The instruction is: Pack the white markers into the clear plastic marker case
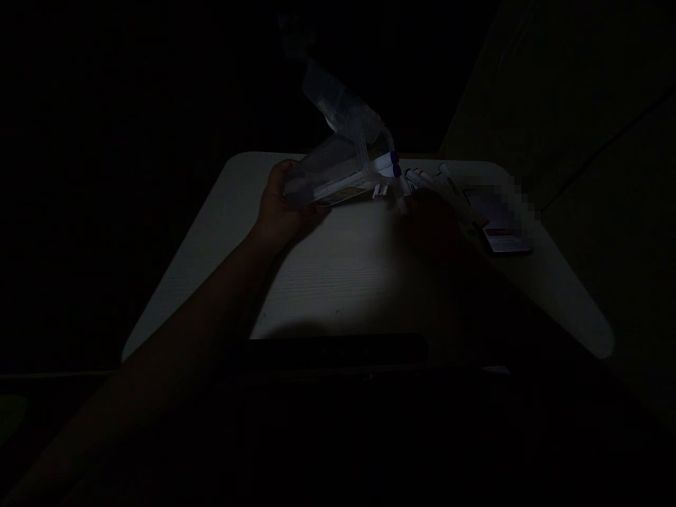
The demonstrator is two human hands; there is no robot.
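Note:
My left hand [282,208] is closed around the lower end of a clear plastic case [324,165], tilted over the table. Its transparent flap [343,102] stands up and back from the mouth. Two white markers with purple ends [383,166] lie inside, their ends at the opening. Deep in shadow, my right hand [430,222] is closed on a white marker [404,191] just right of that opening. More markers [445,171] lie on the table behind and beside the right hand, partly hidden by it. The fingers of the right hand are hard to make out.
The white table [327,282] has rounded corners and wood grain. A phone [504,225] lies at its right, partly blurred out. A dark bar [338,350] runs along the near edge. The room is very dark, with a wall at the right.

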